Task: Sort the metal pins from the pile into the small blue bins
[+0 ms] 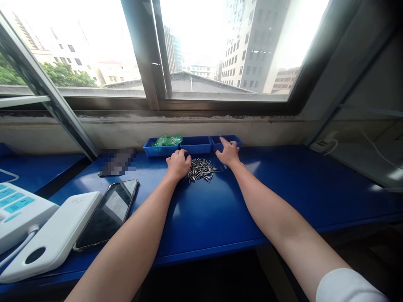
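A heap of small metal pins [201,170] lies on the blue table [283,188] in front of three blue bins. My left hand [178,163] rests at the heap's left edge with its fingers curled under, and what they hold is hidden. My right hand [229,153] is just right of the heap, fingers spread, fingertips reaching to the rim of the right bin [234,138]. The middle bin [195,144] looks bare inside. The left bin [159,149] holds green plastic bags [166,141].
At the near left lie a dark phone [108,212], a white power bank [53,235] and a white device with blue keys [15,209]. A blurred dark object [118,162] sits left of the bins. A window sill runs behind; a white cable [374,147] is at right.
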`<state>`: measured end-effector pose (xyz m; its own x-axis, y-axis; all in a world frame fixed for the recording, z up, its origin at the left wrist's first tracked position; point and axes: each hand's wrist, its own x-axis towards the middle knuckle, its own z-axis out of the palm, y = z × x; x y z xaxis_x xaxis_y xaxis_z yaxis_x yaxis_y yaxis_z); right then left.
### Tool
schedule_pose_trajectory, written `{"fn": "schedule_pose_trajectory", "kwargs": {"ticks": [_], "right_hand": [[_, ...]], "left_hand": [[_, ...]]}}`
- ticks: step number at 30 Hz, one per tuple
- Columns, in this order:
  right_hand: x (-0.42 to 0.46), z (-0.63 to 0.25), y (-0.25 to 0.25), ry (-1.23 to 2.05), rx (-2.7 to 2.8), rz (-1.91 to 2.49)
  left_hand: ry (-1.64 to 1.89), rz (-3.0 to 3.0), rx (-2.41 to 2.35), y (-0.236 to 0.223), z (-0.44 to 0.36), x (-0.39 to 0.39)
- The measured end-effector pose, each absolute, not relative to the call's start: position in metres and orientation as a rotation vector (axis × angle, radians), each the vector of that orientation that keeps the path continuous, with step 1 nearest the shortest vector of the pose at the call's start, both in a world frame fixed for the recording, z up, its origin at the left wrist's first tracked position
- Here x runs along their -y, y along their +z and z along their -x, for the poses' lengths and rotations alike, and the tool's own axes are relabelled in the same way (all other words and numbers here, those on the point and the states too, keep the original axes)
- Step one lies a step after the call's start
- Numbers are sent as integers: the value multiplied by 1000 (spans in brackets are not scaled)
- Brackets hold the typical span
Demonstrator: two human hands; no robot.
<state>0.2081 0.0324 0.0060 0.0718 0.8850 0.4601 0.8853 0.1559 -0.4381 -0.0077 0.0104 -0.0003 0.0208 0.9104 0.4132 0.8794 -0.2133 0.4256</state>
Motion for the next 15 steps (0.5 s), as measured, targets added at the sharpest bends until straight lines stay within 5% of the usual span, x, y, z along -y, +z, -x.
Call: {"fn": "schedule_pose_trajectory", "kwargs": {"ticks": [15], "right_hand": [[-34, -201, -1, -18, 2018, 1696]], "left_hand": [[695, -2293, -1911, -13, 11, -19]]}}
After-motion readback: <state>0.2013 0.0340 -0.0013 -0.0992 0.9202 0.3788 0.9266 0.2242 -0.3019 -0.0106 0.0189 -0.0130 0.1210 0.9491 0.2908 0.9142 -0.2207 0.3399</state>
